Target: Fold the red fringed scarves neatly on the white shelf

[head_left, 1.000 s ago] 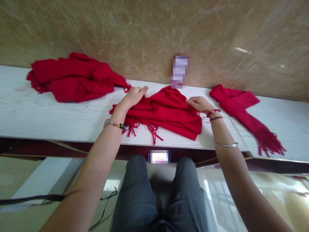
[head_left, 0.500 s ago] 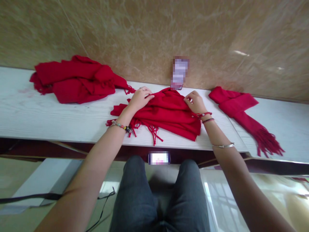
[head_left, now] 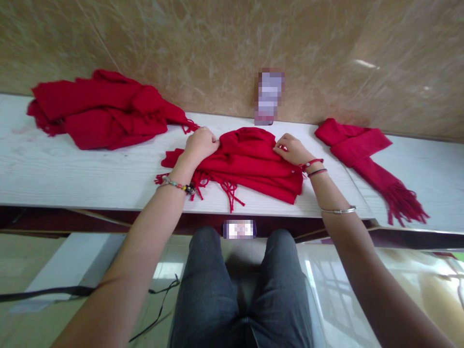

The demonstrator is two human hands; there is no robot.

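Note:
A red fringed scarf (head_left: 250,164) lies gathered in loose folds in front of me, its tassels hanging toward the near edge of the white table. My left hand (head_left: 201,143) is closed at the scarf's upper left, with its fingertips pinching the cloth. On the other side, my right hand (head_left: 291,149) pinches the scarf's upper right edge between thumb and fingers. The cloth between both hands bulges up in a rounded fold. Part of the scarf's left end is hidden behind my left wrist.
A crumpled heap of red scarf (head_left: 108,111) lies at the left. To the right rests a narrow folded red scarf (head_left: 355,150) with fringe. A phone (head_left: 268,96) leans against the marble wall (head_left: 203,53). All sit on the white table (head_left: 126,179). A lit screen (head_left: 239,229) shows below its edge.
My left hand has curled closed and drawn slightly left and down on the scarf. The top fold now stands rounder between my hands. The whole view has shifted a little.

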